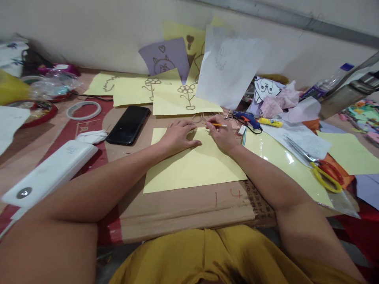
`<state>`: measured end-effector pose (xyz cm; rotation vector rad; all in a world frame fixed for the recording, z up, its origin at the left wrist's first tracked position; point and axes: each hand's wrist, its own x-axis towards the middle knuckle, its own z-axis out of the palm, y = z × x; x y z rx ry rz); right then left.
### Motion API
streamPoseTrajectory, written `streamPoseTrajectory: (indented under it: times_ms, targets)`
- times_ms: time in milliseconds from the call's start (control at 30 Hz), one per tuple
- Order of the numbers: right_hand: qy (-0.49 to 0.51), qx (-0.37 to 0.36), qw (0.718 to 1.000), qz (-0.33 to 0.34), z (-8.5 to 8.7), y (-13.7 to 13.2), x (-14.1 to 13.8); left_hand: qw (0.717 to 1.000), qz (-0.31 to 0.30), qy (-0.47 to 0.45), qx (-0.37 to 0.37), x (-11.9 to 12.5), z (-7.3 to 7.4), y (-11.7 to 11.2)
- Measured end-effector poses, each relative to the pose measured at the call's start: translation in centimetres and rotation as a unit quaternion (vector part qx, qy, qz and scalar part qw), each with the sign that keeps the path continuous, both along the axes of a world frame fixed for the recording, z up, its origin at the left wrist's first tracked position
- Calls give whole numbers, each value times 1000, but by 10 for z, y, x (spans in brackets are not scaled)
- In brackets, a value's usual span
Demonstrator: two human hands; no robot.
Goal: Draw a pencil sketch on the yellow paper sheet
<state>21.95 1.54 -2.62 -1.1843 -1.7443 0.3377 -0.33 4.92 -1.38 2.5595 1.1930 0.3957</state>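
A blank pale yellow sheet (192, 167) lies on brown cardboard (183, 209) in front of me. My left hand (177, 136) rests flat on the sheet's upper part, fingers stretched out to the right. My right hand (220, 132) is closed in a pinch around an orange pencil (219, 125) at the sheet's top right edge, the pencil pointing right. The two hands nearly touch.
A black phone (128, 124) and a white case (50, 173) lie left. A tape ring (83, 110) sits further back. Yellow sheets with flower drawings (183, 96) lie behind. A blue glue gun (245, 117) and yellow-red scissors (325, 173) lie right.
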Motion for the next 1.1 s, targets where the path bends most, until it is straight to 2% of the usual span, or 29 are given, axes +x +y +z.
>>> streamPoseTrajectory:
  times_ms: [200, 1100]
  targets:
    - [10, -18, 1000, 3, 0, 0, 0, 1000, 3, 4, -7, 1, 0, 0]
    - [8, -11, 1000, -1, 0, 0, -1, 1000, 0, -3, -2, 0, -1, 1]
